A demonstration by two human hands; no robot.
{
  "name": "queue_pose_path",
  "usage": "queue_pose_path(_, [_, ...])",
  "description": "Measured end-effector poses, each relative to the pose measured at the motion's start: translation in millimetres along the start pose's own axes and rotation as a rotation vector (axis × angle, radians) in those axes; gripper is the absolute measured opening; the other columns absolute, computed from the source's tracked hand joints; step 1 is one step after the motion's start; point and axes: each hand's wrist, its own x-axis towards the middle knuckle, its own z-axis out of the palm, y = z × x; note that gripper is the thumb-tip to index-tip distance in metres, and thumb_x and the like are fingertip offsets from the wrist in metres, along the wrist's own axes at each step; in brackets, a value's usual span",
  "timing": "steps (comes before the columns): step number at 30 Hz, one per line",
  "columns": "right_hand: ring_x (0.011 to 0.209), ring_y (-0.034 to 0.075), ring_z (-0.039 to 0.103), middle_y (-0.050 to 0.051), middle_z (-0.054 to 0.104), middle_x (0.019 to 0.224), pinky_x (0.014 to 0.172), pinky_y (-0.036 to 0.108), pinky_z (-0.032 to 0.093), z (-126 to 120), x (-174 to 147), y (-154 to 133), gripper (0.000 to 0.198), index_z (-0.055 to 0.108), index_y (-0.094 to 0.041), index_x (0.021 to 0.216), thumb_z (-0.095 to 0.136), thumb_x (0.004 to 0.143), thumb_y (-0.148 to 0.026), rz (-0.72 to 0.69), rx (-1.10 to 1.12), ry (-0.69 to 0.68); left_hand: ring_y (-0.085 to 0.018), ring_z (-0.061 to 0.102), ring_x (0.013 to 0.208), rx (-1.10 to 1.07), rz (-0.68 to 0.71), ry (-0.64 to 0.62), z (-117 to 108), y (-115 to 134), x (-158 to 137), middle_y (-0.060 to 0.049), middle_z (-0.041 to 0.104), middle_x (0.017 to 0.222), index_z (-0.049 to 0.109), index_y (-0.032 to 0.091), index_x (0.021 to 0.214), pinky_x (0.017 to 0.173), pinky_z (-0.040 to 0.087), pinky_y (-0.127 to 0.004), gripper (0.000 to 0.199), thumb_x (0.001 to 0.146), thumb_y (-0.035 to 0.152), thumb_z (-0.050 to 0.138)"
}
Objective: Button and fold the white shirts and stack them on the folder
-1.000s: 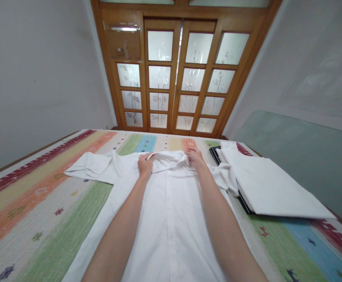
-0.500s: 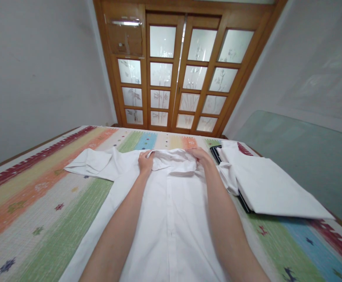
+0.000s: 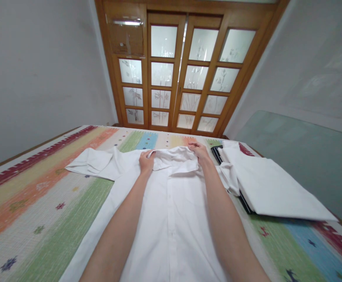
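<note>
A white short-sleeved shirt (image 3: 159, 219) lies front side up, its button placket running toward me down the middle. At the far end, my left hand (image 3: 146, 160) grips the left side of the shirt's collar (image 3: 175, 159). On the opposite side of the collar, my right hand (image 3: 198, 152) pinches the cloth and holds it slightly raised. The left sleeve (image 3: 91, 162) spreads flat to the side. The right sleeve (image 3: 229, 178) is bunched against a stack of folded clothes, partly hidden behind my right forearm.
The shirt rests on a striped, patterned bedspread (image 3: 38, 203). To the right sits a stack of folded white clothes (image 3: 282, 188) with a black item beneath. Behind it stands a pale green headboard-like panel (image 3: 303, 156). Wooden glazed doors (image 3: 177, 74) close off the far end.
My right hand has risen a little and moved slightly away from me, lifting the collar's right side. My left hand stays on the collar.
</note>
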Motion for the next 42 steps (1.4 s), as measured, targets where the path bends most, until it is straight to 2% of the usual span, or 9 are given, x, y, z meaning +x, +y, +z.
queue_pose_path(7, [0.052, 0.012, 0.056, -0.005, 0.061, 0.055, 0.05, 0.021, 0.044, -3.1, 1.0, -1.2, 0.026, 0.064, -0.016, 0.076, 0.065, 0.05, -0.011, 0.126, -0.092, -0.031, -0.02, 0.063, 0.093, 0.038, 0.011, 0.011, 0.2, -1.8, 1.1, -0.005, 0.07, 0.092, 0.077, 0.021, 0.091, 0.093, 0.046, -0.033, 0.017, 0.079, 0.023, 0.066])
queue_pose_path(13, [0.045, 0.012, 0.054, -0.005, 0.058, 0.048, 0.047, 0.021, 0.043, -10.1, -2.6, -0.6, 0.043, 0.068, -0.013, 0.096, 0.057, 0.056, -0.003, 0.263, -0.256, 0.0, -0.02, 0.063, 0.09, 0.057, 0.022, 0.019, 1.6, -4.3, 0.9, -0.005, 0.069, 0.089, 0.076, 0.019, 0.09, 0.091, 0.047, -0.033, 0.017, 0.079, 0.028, 0.066])
queue_pose_path(16, [0.05, 0.013, 0.058, -0.002, 0.063, 0.053, 0.05, 0.021, 0.043, -11.4, -4.8, -0.2, 0.037, 0.071, -0.013, 0.094, 0.058, 0.06, -0.007, 0.207, -0.476, 0.02, -0.02, 0.062, 0.087, 0.089, 0.032, 0.025, 3.1, -5.8, 1.1, -0.005, 0.066, 0.086, 0.075, 0.018, 0.09, 0.089, 0.047, -0.034, 0.019, 0.08, 0.031, 0.065])
queue_pose_path(21, [0.082, 0.018, 0.067, 0.005, 0.074, 0.085, 0.067, 0.022, 0.046, -6.6, -7.2, -17.3, 0.022, 0.075, -0.018, 0.083, 0.057, 0.071, -0.016, -0.089, -0.994, 0.034, -0.022, 0.056, 0.094, 0.242, 0.108, 0.131, 4.4, -4.2, 0.8, -0.009, 0.059, 0.098, 0.072, 0.017, 0.081, 0.093, 0.044, -0.037, 0.011, 0.077, 0.027, 0.069])
queue_pose_path(23, [0.086, 0.018, 0.067, 0.005, 0.074, 0.089, 0.07, 0.023, 0.046, -3.5, -9.3, -29.3, 0.02, 0.075, -0.019, 0.086, 0.056, 0.078, -0.023, -0.162, -1.129, -0.007, -0.024, 0.053, 0.096, 0.318, 0.164, 0.168, 3.7, -1.1, -1.1, -0.01, 0.057, 0.102, 0.072, 0.019, 0.079, 0.094, 0.043, -0.04, 0.009, 0.076, 0.026, 0.069])
queue_pose_path(27, [0.081, 0.019, 0.066, 0.006, 0.074, 0.089, 0.068, 0.024, 0.046, 2.0, -18.2, -48.9, 0.022, 0.073, -0.02, 0.084, 0.073, 0.071, -0.038, -0.127, -1.364, -0.169, -0.026, 0.05, 0.096, 0.434, 0.222, 0.187, 0.9, 7.1, -7.6, -0.01, 0.056, 0.096, 0.072, 0.02, 0.08, 0.093, 0.042, -0.043, 0.009, 0.08, 0.027, 0.066])
queue_pose_path(31, [0.085, 0.021, 0.067, 0.007, 0.073, 0.088, 0.067, 0.025, 0.046, 3.8, -26.3, -54.5, 0.017, 0.072, -0.02, 0.084, 0.074, 0.068, -0.025, -0.042, -1.542, -0.142, -0.027, 0.052, 0.094, 0.522, 0.256, 0.176, -0.8, 12.1, -11.7, -0.011, 0.058, 0.091, 0.073, 0.02, 0.079, 0.088, 0.041, -0.041, 0.015, 0.083, 0.028, 0.061])
queue_pose_path(35, [0.079, 0.02, 0.068, 0.009, 0.072, 0.08, 0.065, 0.024, 0.046, 3.3, -23.9, -48.3, 0.019, 0.071, -0.017, 0.089, 0.061, 0.074, -0.013, 0.009, -1.495, -0.127, -0.024, 0.059, 0.086, 0.535, 0.221, 0.065, 0.2, 10.5, -10.7, -0.009, 0.065, 0.084, 0.074, 0.02, 0.088, 0.085, 0.041, -0.038, 0.024, 0.088, 0.029, 0.052])
queue_pose_path(42, [0.054, 0.013, 0.061, 0.003, 0.07, 0.066, 0.056, 0.02, 0.044, 6.0, -12.1, -26.6, 0.028, 0.066, -0.016, 0.099, 0.045, 0.082, -0.014, -0.013, -1.056, -0.054, -0.021, 0.064, 0.088, 0.411, 0.169, 0.008, 3.3, 5.1, -7.1, -0.008, 0.073, 0.097, 0.072, 0.02, 0.102, 0.086, 0.044, -0.033, 0.031, 0.087, 0.022, 0.045])
